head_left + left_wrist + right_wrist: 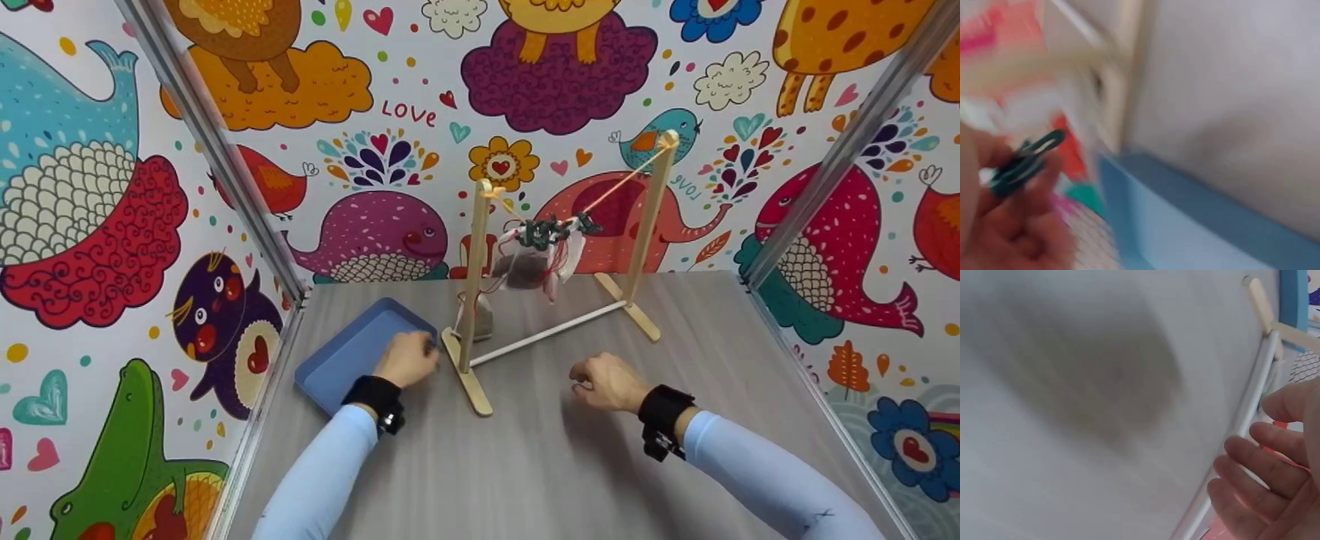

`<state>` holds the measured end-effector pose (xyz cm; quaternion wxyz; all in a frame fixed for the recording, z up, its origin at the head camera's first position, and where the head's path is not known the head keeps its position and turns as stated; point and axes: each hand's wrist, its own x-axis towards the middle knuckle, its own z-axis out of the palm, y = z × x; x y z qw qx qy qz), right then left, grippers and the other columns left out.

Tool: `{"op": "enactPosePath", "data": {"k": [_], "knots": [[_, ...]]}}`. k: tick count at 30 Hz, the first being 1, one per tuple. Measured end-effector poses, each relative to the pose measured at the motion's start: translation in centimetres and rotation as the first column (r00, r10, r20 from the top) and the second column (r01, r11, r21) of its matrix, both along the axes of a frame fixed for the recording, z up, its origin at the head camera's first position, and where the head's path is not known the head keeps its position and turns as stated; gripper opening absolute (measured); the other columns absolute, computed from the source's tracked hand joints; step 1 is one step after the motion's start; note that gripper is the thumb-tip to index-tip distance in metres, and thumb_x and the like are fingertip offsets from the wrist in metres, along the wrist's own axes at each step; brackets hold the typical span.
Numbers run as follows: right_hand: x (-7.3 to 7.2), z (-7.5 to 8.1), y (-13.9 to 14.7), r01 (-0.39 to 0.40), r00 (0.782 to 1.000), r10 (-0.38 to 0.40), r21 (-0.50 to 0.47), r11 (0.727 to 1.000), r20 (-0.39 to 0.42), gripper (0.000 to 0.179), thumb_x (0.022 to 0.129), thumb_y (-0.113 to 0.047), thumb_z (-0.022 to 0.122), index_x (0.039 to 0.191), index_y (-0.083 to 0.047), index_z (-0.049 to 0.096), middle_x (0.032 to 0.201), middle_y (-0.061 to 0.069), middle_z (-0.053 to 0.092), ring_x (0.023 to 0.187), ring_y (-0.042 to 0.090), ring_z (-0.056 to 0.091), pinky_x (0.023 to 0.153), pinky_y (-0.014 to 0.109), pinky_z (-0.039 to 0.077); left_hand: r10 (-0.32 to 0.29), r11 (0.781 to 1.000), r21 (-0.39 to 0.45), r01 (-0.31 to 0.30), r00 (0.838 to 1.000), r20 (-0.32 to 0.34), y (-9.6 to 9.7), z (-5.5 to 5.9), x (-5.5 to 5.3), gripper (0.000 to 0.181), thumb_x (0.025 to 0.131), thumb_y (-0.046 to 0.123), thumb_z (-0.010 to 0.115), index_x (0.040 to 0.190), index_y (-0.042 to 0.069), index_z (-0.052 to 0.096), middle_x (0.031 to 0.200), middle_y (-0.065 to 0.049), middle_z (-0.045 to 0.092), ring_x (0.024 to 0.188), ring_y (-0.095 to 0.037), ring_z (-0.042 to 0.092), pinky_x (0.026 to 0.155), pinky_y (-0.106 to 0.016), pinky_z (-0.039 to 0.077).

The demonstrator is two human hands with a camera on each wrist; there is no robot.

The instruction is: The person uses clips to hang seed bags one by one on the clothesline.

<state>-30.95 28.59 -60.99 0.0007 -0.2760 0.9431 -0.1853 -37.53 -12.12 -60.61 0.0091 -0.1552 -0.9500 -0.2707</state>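
Note:
My left hand (407, 360) is over the right side of a blue tray (360, 346), near the left foot of a small wooden drying rack (472, 300). In the left wrist view, its thumb and fingers pinch a small dark green clip (1016, 171). My right hand (609, 382) hovers over the table in front of the rack, fingers loosely curled and holding nothing. Several dark green clips (544, 234) are bunched on the rack's string (624, 180). Grey fabric (521, 268), white pieces and red cords hang below them.
A white rod (551, 334) joins the rack's two feet low over the grey table (525, 465). Behind the left post, a small grey item (482, 321) sits close to the tabletop. Patterned walls and metal posts (217, 150) enclose the table.

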Motion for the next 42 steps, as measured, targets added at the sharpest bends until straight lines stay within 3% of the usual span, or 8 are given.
{"op": "enactPosePath", "data": {"k": [4, 7, 20, 27, 32, 33, 39, 42], "knots": [[-0.3, 0.7, -1.4, -0.061, 0.998, 0.061, -0.057, 0.996, -0.011, 0.029, 0.099, -0.023, 0.080, 0.121, -0.003, 0.082, 0.101, 0.013, 0.086, 0.085, 0.027, 0.083, 0.072, 0.039, 0.068, -0.231, 0.970, 0.091, 0.225, 0.971, 0.060, 4.5, 1.3, 1.8, 0.016, 0.102, 0.012, 0.070, 0.106, 0.000, 0.080, 0.095, -0.013, 0.080, 0.076, -0.016, 0.060, 0.070, -0.035, 0.051], [-0.6, 0.9, -2.4, -0.093, 0.996, 0.091, -0.080, 0.993, -0.023, 0.046, 0.101, -0.035, 0.082, 0.135, -0.006, 0.076, 0.110, 0.012, 0.086, 0.085, 0.025, 0.084, 0.070, 0.034, 0.067, -0.307, 0.939, 0.193, 0.286, 0.947, 0.091, 7.8, 1.5, 2.6, 0.016, 0.104, 0.014, 0.070, 0.103, 0.001, 0.079, 0.093, -0.011, 0.079, 0.076, -0.009, 0.058, 0.071, -0.028, 0.048], [-2.0, -0.3, -0.7, -0.137, 0.945, 0.100, -0.102, 0.985, -0.310, 0.028, 0.092, -0.032, 0.092, 0.111, -0.013, 0.081, 0.091, 0.002, 0.082, 0.066, 0.010, 0.073, 0.060, 0.025, 0.059, -0.322, 0.854, 0.505, 0.124, 0.889, 0.327, 15.6, 0.9, 2.4, 0.025, 0.111, 0.017, 0.066, 0.112, -0.004, 0.080, 0.091, -0.014, 0.080, 0.068, -0.005, 0.060, 0.060, -0.017, 0.050], [-1.4, -1.5, 1.3, -0.070, 0.944, 0.047, -0.059, 0.996, -0.327, 0.021, 0.086, -0.028, 0.090, 0.095, -0.010, 0.083, 0.078, 0.003, 0.076, 0.061, 0.009, 0.068, 0.055, 0.024, 0.054, -0.204, 0.927, 0.354, 0.125, 0.959, 0.196, 17.9, -1.2, 1.5, 0.029, 0.112, 0.023, 0.064, 0.101, 0.003, 0.081, 0.089, -0.013, 0.080, 0.071, -0.012, 0.063, 0.069, -0.029, 0.052], [-0.7, -2.4, 3.2, 0.009, 0.959, -0.012, -0.009, 1.000, -0.285, 0.024, 0.082, -0.027, 0.090, 0.086, -0.006, 0.081, 0.075, 0.004, 0.077, 0.061, 0.010, 0.068, 0.055, 0.027, 0.055, -0.111, 0.985, 0.137, 0.109, 0.994, 0.006, 19.4, -9.0, -3.0, 0.047, 0.117, 0.041, 0.050, 0.107, 0.007, 0.081, 0.098, -0.010, 0.081, 0.091, -0.027, 0.075, 0.085, -0.048, 0.061], [-0.5, -2.5, 3.6, 0.013, 0.961, -0.015, -0.011, 1.000, -0.274, 0.023, 0.082, -0.027, 0.090, 0.084, -0.006, 0.080, 0.073, 0.004, 0.077, 0.061, 0.008, 0.067, 0.055, 0.027, 0.054, -0.097, 0.992, 0.079, 0.097, 0.995, -0.004, 19.5, -9.6, -3.3, 0.049, 0.117, 0.043, 0.050, 0.112, 0.006, 0.082, 0.105, -0.012, 0.082, 0.100, -0.029, 0.077, 0.093, -0.049, 0.062], [0.4, -3.6, 4.7, 0.026, 0.965, -0.029, -0.018, 1.000, -0.260, 0.023, 0.081, -0.024, 0.091, 0.072, -0.010, 0.075, 0.065, -0.005, 0.068, 0.059, -0.002, 0.048, 0.053, 0.019, 0.041, 0.039, 0.999, -0.029, -0.034, 0.984, 0.172, 18.1, -6.6, -0.8, 0.066, 0.115, 0.049, 0.056, 0.143, -0.009, 0.068, 0.158, -0.034, 0.060, 0.152, -0.054, 0.054, 0.131, -0.064, 0.042], [0.7, -4.0, 4.8, -0.010, 0.962, 0.009, -0.004, 1.000, -0.274, 0.031, 0.079, -0.023, 0.091, 0.064, -0.014, 0.066, 0.061, -0.010, 0.056, 0.060, -0.003, 0.035, 0.054, 0.017, 0.029, 0.095, 0.995, -0.035, -0.090, 0.977, 0.191, 16.8, -7.5, -0.7, 0.074, 0.115, 0.053, 0.053, 0.151, -0.011, 0.061, 0.168, -0.036, 0.049, 0.157, -0.057, 0.048, 0.131, -0.066, 0.041]]}}
